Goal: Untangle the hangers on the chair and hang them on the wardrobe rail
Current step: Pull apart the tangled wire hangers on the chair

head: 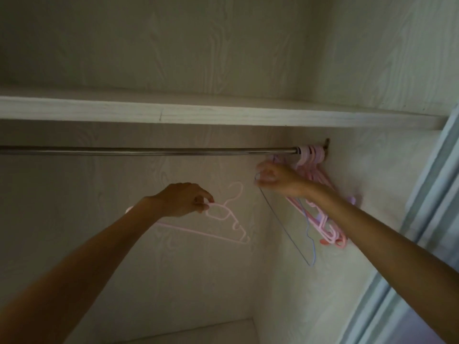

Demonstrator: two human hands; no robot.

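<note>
Hangers: 1 pink hanger [223, 214] pinched at its shoulder by left hand [183, 199]; right hand [275, 178] grips blue wire hanger [285, 229] below rail [149, 151], right end. Light, springy; hold near hook.

I look into a dim, pale wood-grain wardrobe: a white shelf [223, 112] crosses above me, its side wall [360, 170] stands right, beside a bluish sliding-door frame [427, 194].

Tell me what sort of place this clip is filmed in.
Most likely inside a built-in wardrobe: a metal rail runs under a pale wooden shelf, with pink hangers bunched at its right end beside a sliding door.
</note>
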